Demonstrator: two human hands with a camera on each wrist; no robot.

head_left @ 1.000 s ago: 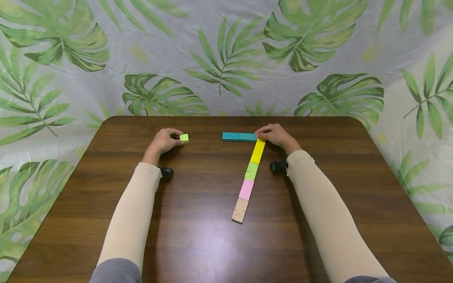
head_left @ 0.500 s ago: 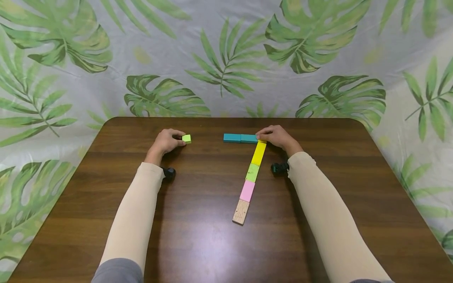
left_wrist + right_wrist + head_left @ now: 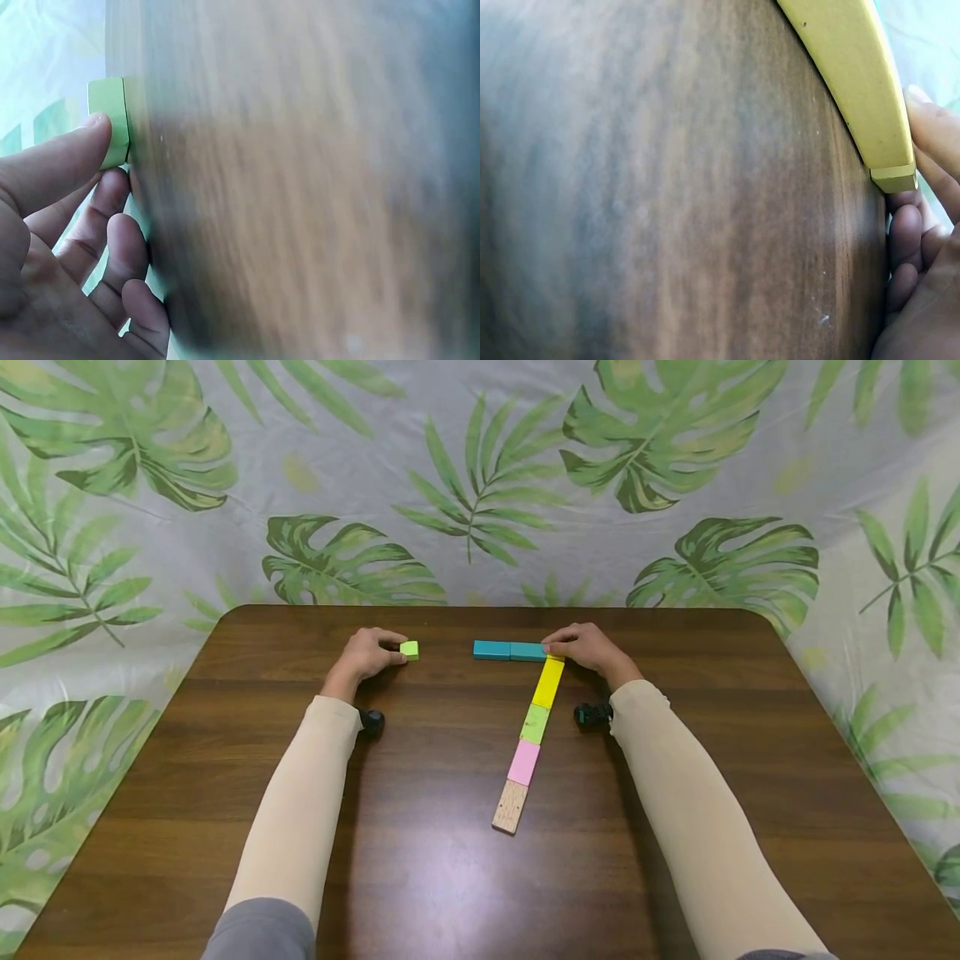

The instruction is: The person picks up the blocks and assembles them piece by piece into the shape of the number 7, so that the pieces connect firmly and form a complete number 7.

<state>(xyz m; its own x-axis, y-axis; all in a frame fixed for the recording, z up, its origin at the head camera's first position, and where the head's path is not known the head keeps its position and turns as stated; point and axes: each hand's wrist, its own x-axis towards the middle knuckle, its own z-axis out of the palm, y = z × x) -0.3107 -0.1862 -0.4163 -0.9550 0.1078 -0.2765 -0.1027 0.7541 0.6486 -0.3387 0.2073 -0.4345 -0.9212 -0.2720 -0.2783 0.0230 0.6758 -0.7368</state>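
Note:
My left hand (image 3: pixel 367 653) pinches a small light green block (image 3: pixel 409 650) between thumb and fingers near the table's far edge; in the left wrist view the thumb lies on the face of this green block (image 3: pixel 110 112). To its right, two teal blocks (image 3: pixel 492 650) lie end to end in a row. My right hand (image 3: pixel 588 650) pinches the right end of the right teal block (image 3: pixel 527 652), just past the far end of the yellow block (image 3: pixel 548 683). In the right wrist view the yellow block (image 3: pixel 851 82) hides part of this grip.
From the yellow block a slanting line runs toward me: a green block (image 3: pixel 534 724), a pink block (image 3: pixel 523 762) and a bare wood block (image 3: pixel 510 807). All lie on the dark brown wooden table (image 3: pixel 420 777). A leaf-patterned cloth (image 3: pixel 480 485) hangs behind its far edge.
My left hand has slid right with the small green block, nearer to the teal row. The right hand and the laid blocks have stayed in place.

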